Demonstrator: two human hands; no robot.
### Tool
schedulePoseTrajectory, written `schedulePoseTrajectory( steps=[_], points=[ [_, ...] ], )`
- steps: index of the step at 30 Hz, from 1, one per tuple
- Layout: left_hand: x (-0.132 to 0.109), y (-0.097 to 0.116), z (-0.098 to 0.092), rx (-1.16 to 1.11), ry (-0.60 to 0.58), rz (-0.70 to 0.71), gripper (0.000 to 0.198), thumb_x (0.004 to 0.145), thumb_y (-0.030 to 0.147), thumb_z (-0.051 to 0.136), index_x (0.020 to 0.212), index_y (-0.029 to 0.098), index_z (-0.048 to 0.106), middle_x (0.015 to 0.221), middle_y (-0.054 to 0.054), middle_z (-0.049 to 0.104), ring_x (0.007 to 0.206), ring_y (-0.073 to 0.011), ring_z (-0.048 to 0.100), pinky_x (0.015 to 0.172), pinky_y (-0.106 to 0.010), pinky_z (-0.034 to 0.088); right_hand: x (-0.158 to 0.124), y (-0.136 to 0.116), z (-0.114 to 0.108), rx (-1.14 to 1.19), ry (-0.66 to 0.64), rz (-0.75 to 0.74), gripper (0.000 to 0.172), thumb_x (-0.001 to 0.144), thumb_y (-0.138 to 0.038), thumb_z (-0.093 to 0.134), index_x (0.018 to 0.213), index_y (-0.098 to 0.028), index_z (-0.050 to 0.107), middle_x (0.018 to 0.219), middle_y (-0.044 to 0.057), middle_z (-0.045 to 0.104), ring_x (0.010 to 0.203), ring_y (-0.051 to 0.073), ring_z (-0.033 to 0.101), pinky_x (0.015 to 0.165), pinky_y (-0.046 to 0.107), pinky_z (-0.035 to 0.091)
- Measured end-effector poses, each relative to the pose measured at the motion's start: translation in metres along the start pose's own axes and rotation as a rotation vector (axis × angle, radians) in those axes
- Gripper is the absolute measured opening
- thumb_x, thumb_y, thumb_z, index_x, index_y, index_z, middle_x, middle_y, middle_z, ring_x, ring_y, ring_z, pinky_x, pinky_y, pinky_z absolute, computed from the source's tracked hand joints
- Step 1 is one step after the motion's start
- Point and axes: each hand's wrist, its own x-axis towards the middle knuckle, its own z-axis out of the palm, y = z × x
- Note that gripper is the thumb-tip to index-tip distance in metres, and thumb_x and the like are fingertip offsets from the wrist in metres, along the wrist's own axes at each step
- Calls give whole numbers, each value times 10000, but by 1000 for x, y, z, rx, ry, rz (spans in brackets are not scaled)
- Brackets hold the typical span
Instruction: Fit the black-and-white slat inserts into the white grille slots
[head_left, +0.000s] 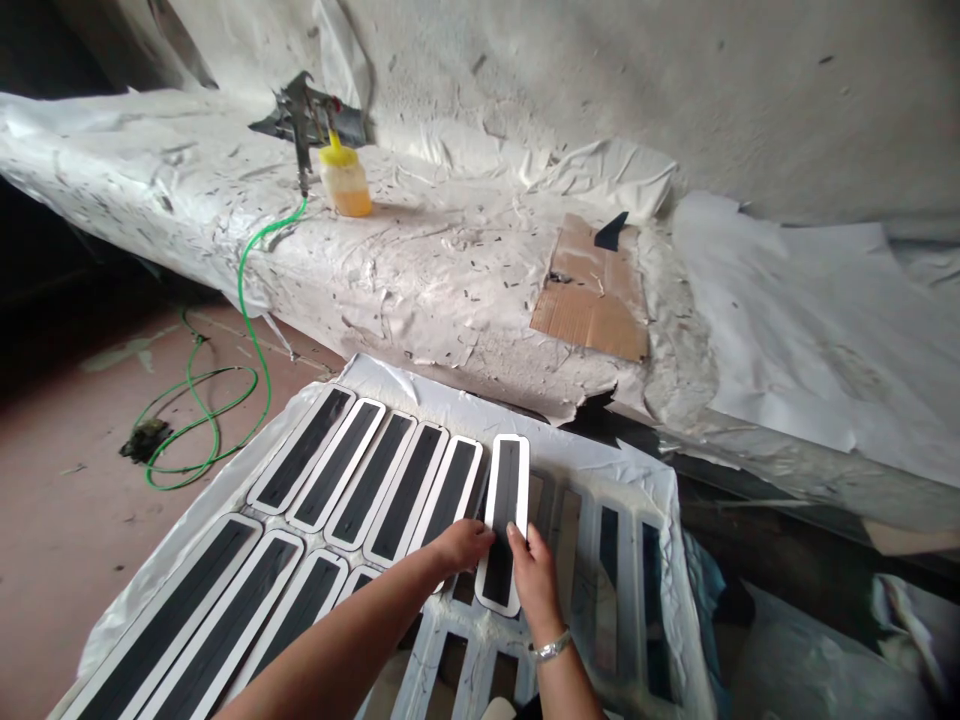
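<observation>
White-sheeted counter [600,460] fills six o'clock; over its middle, a white-rimmed dark panel [505,490] stretches roughly twelve to six; left hand [457,547] grips the panel's nine-o'clock edge, right hand [535,572] its three-o'clock edge; neither is nearer.

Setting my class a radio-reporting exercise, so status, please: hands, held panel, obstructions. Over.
Left hand, right hand at opposite long edges of white-bordered dark panel. Panel over slotted frame; contact unclear. Nothing seen in the way.
</observation>
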Motion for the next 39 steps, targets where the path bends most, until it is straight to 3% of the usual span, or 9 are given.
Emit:
schedulePoseTrajectory(
  steps=[3,7,9,14,19,24,31,35,39],
  points=[
    [-2,1,-1,-6,40,-63,267,902,257,381,927,94,592,730,-57,607,619,-151,600,573,-246,502,4,15,1,17,-45,89,474,799,-615,462,912,-161,538,926,93,649,943,231,586,879,320,414],
    [-14,3,-13,111,183,-32,172,808,226,520,723,105,608,795,-135,634,879,-304,624,832,-437,474,7,25,0,-30,-152,117,471,807,-598,420,937,-158,523,996,131,642,995,253,587,910,362,407],
    [-16,4,-18,111,188,-34,172,782,217,547,649,116,586,774,-144,636,917,-342,617,873,-485,446,8,20,0,-104,-156,126,427,827,-550,399,954,-155,500,1020,154,633,1003,259,587,884,363,414],
    [-6,-3,-16,-158,-14,-248,217,847,181,472,645,124,530,481,-22,526,489,-185,592,575,-349,535,8,5,-1,-398,-102,178,147,882,-335,354,886,-196,405,887,91,611,831,199,582,729,295,398],
    [-2,-6,-3,-354,-85,-347,178,875,164,479,709,121,525,483,16,526,430,-120,544,511,-275,531,6,14,-7,-440,-91,179,217,881,-337,370,705,-211,355,643,-25,459,629,127,448,626,253,324],
    [-3,-3,-10,-261,-5,-285,213,862,184,476,665,129,537,462,13,512,450,-139,557,503,-273,508,12,23,-2,-363,-38,96,236,863,-371,367,689,-212,351,598,-53,403,577,112,413,589,240,314],
    [-11,-12,-28,131,226,-95,243,769,257,575,557,148,625,490,-26,554,554,-169,572,605,-282,421,22,12,2,-508,-190,93,255,900,-345,348,697,-202,411,606,-21,494,591,109,472,571,227,291],
    [-10,-15,-21,189,247,-111,238,783,290,574,613,157,675,555,-35,605,600,-158,584,595,-255,401,29,7,-3,-666,-202,28,275,893,-315,399,648,-191,407,570,-23,487,547,92,434,546,225,249],
    [-8,-16,-18,195,245,-126,224,785,274,579,623,156,681,563,-35,613,622,-152,600,614,-242,417,33,12,-3,-680,-222,38,306,882,-345,438,623,-183,432,534,-22,526,486,74,448,522,213,255]
  ],
)
